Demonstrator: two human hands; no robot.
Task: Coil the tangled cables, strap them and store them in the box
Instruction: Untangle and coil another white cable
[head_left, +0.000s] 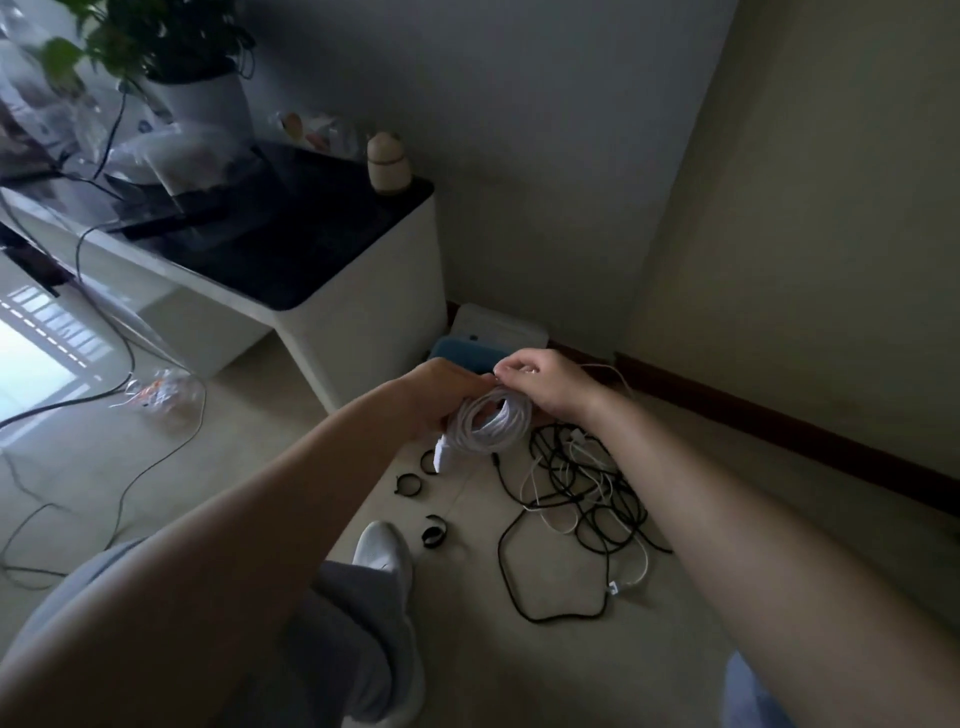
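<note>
Head view: a room corner seen from above, past two bare forearms.
Plastic bag (166, 395): crumpled on the floor at far left.
Cabinet (358, 312): white with a dark top, standing against the wall.
Shoe (382, 551): white, on the floor below the hands.
Straps (408, 483): three small black loops on the floor, just left of and below the coil.
Left hand (436, 395): fingers curled round the coil's left side, holding it off the floor.
White coil (491, 421): a round bundle of many turns, held between both hands.
Box (498, 327): a white container with a blue part by the wall behind the hands; probably the box, though it is mostly hidden.
Right hand (545, 384): fingertips pinch the top of the coil, close against the other hand.
Tangled cables (576, 488): black and white leads in a loose heap on the floor under the right forearm.
</note>
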